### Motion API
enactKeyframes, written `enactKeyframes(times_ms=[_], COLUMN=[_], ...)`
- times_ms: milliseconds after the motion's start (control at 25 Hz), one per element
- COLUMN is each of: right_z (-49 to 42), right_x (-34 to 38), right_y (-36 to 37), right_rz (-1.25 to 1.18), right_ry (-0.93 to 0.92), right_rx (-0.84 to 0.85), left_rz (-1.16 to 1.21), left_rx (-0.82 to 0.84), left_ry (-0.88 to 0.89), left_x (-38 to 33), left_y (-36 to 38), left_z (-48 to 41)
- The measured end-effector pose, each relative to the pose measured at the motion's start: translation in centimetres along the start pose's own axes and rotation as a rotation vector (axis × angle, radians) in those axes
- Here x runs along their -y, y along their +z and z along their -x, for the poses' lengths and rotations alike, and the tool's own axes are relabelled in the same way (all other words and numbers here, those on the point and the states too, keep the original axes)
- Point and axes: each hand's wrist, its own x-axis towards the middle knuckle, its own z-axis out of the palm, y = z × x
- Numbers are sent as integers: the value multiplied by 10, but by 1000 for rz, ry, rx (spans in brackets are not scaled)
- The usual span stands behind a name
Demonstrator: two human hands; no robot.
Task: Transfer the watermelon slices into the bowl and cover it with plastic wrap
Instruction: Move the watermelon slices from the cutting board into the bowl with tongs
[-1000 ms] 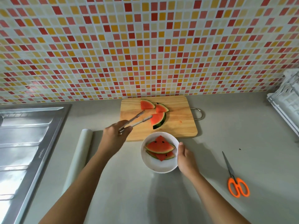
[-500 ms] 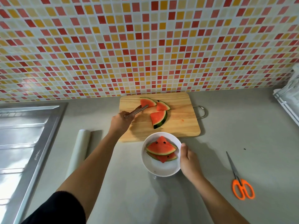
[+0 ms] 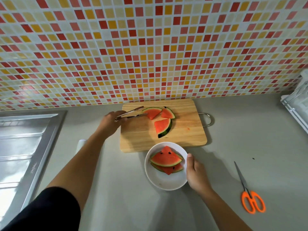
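Three watermelon slices lie on the wooden cutting board [image 3: 186, 135]: a back-left slice [image 3: 152, 112], a back-right slice [image 3: 167, 113] and a larger front slice [image 3: 162, 127]. My left hand [image 3: 110, 120] grips metal tongs [image 3: 131, 113] whose parted tips reach the back-left slice. A white bowl [image 3: 164, 180] sits in front of the board with two stacked slices [image 3: 165, 160] inside. My right hand [image 3: 195, 175] holds the bowl's right rim. The plastic wrap roll [image 3: 80, 144] is mostly hidden behind my left forearm.
A steel sink drainboard [image 3: 21, 147] fills the left. Orange-handled scissors [image 3: 250, 195] lie on the grey counter at the right. A white dish rack [image 3: 296, 107] stands at the far right edge. The tiled wall rises right behind the board.
My left hand moved the tongs from the front slice up and left toward the back-left slice, and the tongs' tips spread apart. My right hand stayed on the bowl.
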Motion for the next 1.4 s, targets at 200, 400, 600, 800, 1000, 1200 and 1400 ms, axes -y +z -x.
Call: enactKeyframes(times_ms=[200, 400, 600, 800, 1000, 1200, 1400], right_z=[1, 2, 2, 1, -1, 0, 1], right_x=[-4, 1, 5, 4, 4, 1, 3], right_y=[2, 1, -1, -1, 0, 0, -1], right_rz=[-49, -14, 24, 11, 22, 5, 11], right_ry=[-26, -13, 12, 36, 31, 17, 4], right_rx=[-42, -35, -7, 9, -9, -6, 1], left_rz=[-71, -55, -56, -29, -10, 67, 100], left_rx=[129, 233, 196, 104, 97, 98, 118], left_ry=[6, 56, 107, 122, 101, 73, 12], left_x=[3, 10, 18, 6, -3, -4, -3], left_y=[-7, -12, -8, 12, 23, 23, 23], left_z=[-35, -24, -10, -6, -5, -6, -6])
